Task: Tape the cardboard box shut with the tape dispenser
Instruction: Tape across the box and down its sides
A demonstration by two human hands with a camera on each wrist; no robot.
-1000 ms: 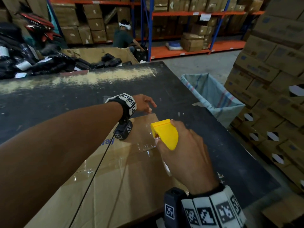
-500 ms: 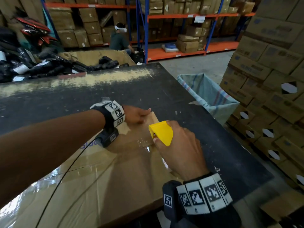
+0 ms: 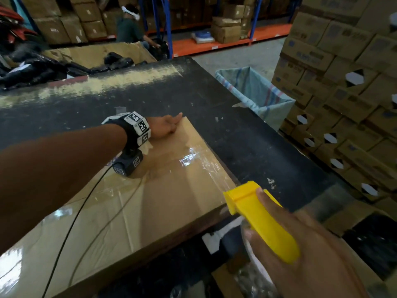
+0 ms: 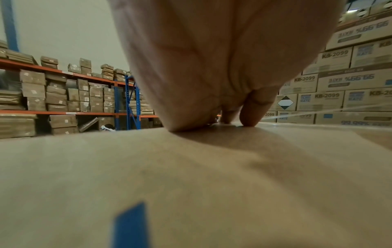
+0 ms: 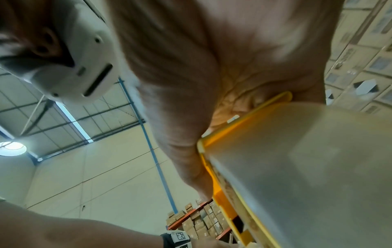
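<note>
A dark worktable (image 3: pixel 247 134) carries the flat-lying cardboard box (image 3: pixel 133 203), its glossy taped top facing up. The left hand (image 3: pixel 164 126) lies flat on the box's far corner, fingers together and pressing down. Off the box's near right edge, the right hand (image 3: pixel 305 244) grips the yellow tape dispenser (image 3: pixel 261 218), fingers curled around it.

Brown matt cardboard box (image 3: pixel 171 196), and there's glossy clear tape (image 3: pixel 193 160) across its top, throwing back white glare. The tape dispenser (image 3: pixel 257 216) is bright yellow plastic, smooth, slightly shiny. Underneath, the bench (image 3: pixel 247 136) is black, scuffed, worn pale along the far edge. A woven, striped sack (image 3: pixel 253 91) sits beside it, dull cloth.
</note>
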